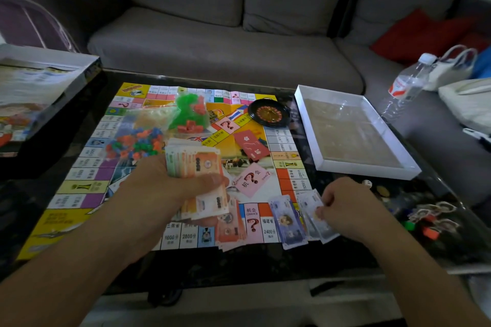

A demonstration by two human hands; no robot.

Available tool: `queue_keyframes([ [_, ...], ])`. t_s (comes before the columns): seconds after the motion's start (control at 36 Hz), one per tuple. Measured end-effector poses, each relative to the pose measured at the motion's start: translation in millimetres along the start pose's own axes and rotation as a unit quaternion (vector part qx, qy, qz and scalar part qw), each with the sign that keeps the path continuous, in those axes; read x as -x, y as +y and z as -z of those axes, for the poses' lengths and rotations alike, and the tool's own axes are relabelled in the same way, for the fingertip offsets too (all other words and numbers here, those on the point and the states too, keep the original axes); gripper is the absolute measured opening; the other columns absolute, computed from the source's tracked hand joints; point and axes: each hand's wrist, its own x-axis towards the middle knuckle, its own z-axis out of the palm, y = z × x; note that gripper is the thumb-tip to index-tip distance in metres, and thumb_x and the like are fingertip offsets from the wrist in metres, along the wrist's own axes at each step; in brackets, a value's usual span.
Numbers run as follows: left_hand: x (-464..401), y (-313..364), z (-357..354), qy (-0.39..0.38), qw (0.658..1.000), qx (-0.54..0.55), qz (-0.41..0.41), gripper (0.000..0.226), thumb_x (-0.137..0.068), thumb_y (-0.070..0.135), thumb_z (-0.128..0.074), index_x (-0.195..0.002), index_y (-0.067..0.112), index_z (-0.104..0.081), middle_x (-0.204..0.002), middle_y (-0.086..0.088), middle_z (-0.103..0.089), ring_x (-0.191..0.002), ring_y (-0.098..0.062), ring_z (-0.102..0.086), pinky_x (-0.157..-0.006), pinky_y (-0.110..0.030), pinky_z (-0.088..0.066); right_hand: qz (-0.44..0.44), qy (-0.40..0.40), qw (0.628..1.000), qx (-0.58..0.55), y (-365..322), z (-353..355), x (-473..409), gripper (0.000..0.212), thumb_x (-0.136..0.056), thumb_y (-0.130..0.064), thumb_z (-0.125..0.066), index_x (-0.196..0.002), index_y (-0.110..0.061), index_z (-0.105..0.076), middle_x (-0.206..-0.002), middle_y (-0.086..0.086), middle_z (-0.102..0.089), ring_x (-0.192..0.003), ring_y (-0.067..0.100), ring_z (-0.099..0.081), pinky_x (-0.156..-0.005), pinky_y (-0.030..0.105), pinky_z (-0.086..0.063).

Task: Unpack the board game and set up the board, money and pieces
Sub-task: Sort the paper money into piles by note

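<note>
**A:** From the head camera, where does the game stand?

**B:** The game board (pixel 87 186) lies unfolded on the dark glass table (pixel 265 263). The left hand (pixel 170 188) grips a thick stack of play money (pixel 194 164) above the board's near half, fingers curled round it, orange notes on top.

**A:** And the right hand?

**B:** The right hand (pixel 348 207) pinches a bluish note at the board's near right corner, atop two small piles of bluish notes (pixel 288 223). An orange pile (pixel 229 231) lies just left of those.

**A:** The pieces?

**B:** A clear bag of mixed coloured pieces (pixel 135 145) and a bag of green and red houses (pixel 190 114) sit on the board, with a small roulette wheel (pixel 268 113), a red card deck (pixel 251 147) and a pink Chance deck (pixel 251 179). The white box tray (pixel 308 127) rests right of the board, the box lid (pixel 39 98) far left. Character pawns (pixel 430 216) lie on the table near the right hand.
</note>
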Motion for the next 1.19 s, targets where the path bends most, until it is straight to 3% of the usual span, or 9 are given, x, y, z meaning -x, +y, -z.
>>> queue_keyframes([
  [0.08,2,-1,-1,0.002,1.000,0.002,-0.005,0.030,-0.079,0.003,-0.079,-0.109,0.003,-0.075,-0.098,-0.016,-0.080,-0.086,-0.035,-0.079,-0.059,-0.053,-0.065,-0.007,0.011,1.000,0.028,-2,-9,-1,0.017,-0.086,-0.030,-0.076,-0.083,-0.020,-0.063,-0.080,-0.002,-0.068,-0.073,0.016,-0.067,-0.067,0.037,-0.062],
  [0.31,4,-1,-1,-0.004,1.000,0.014,-0.011,0.022,-0.081,0.000,-0.078,-0.103,0.003,-0.076,-0.095,-0.016,-0.080,-0.083,-0.034,-0.079,-0.054,-0.046,-0.064,0.008,0.075,0.989,0.123,-27,-1,25,0.027,-0.094,-0.043,-0.067,-0.100,-0.025,-0.048,-0.108,-0.002,-0.060,-0.097,0.018,-0.063,-0.070,0.031,-0.051],
  [0.39,4,-2,-1,-0.017,1.000,0.017,-0.007,0.021,-0.081,0.001,-0.079,-0.102,0.002,-0.078,-0.095,-0.018,-0.080,-0.082,-0.036,-0.079,-0.056,-0.047,-0.065,0.113,0.099,0.987,-0.049,-46,5,37,0.013,-0.098,-0.036,-0.067,-0.099,-0.031,-0.055,-0.101,-0.010,-0.064,-0.090,0.007,-0.062,-0.076,0.025,-0.055],
  [0.53,5,-6,-5,-0.042,0.999,0.025,-0.010,0.018,-0.076,0.007,-0.082,-0.094,0.009,-0.082,-0.095,-0.020,-0.079,-0.081,-0.037,-0.078,-0.058,-0.047,-0.065,0.216,-0.116,0.880,-0.408,-89,10,66,0.018,-0.089,-0.042,-0.076,-0.103,-0.036,-0.067,-0.099,-0.009,-0.071,-0.083,0.008,-0.071,-0.070,0.025,-0.055],
  [0.64,7,-6,-11,-0.069,0.997,0.026,-0.005,0.014,-0.081,0.019,-0.078,-0.095,0.017,-0.083,-0.095,-0.018,-0.079,-0.078,-0.033,-0.078,-0.054,-0.039,-0.062,0.219,-0.098,0.858,-0.454,-104,-1,64,0.016,-0.087,-0.028,-0.083,-0.096,-0.032,-0.070,-0.097,-0.005,-0.074,-0.087,0.012,-0.074,-0.071,0.026,-0.056],
  [0.72,8,-2,-8,-0.097,0.993,0.066,0.022,0.021,-0.086,0.025,-0.071,-0.101,0.014,-0.081,-0.105,-0.020,-0.078,-0.092,-0.038,-0.078,-0.063,-0.046,-0.066,0.205,-0.080,0.853,-0.473,-104,-2,57,0.016,-0.087,-0.019,-0.084,-0.088,-0.029,-0.072,-0.091,-0.003,-0.076,-0.073,0.009,-0.070,-0.062,0.019,-0.051],
  [0.92,9,1,0,-0.115,0.991,0.062,0.010,0.029,-0.096,-0.002,-0.060,-0.121,0.005,-0.072,-0.114,-0.018,-0.077,-0.102,-0.041,-0.075,-0.074,-0.054,-0.065,0.172,-0.085,0.844,-0.501,-98,-3,49,0.012,-0.089,-0.015,-0.082,-0.090,-0.025,-0.075,-0.099,0.001,-0.078,-0.084,0.019,-0.074,-0.058,0.026,-0.054],
  [1.06,8,-3,2,-0.079,0.996,0.014,-0.034,0.027,-0.086,0.003,-0.073,-0.112,0.009,-0.078,-0.106,-0.017,-0.079,-0.093,-0.038,-0.078,-0.064,-0.044,-0.066,0.177,-0.104,0.825,-0.527,-99,-3,54,0.018,-0.094,-0.009,-0.075,-0.100,-0.025,-0.079,-0.103,0.000,-0.080,-0.091,0.036,-0.074,-0.059,0.035,-0.056],
  [1.19,10,-1,1,-0.072,0.997,-0.005,-0.024,0.020,-0.077,0.017,-0.080,-0.097,0.016,-0.083,-0.100,-0.015,-0.080,-0.087,-0.038,-0.078,-0.062,-0.046,-0.066,0.197,-0.106,0.822,-0.523,-101,-3,59,0.024,-0.097,-0.012,-0.073,-0.111,-0.030,-0.080,-0.107,-0.004,-0.081,-0.094,0.026,-0.077,-0.063,0.042,-0.061],
])
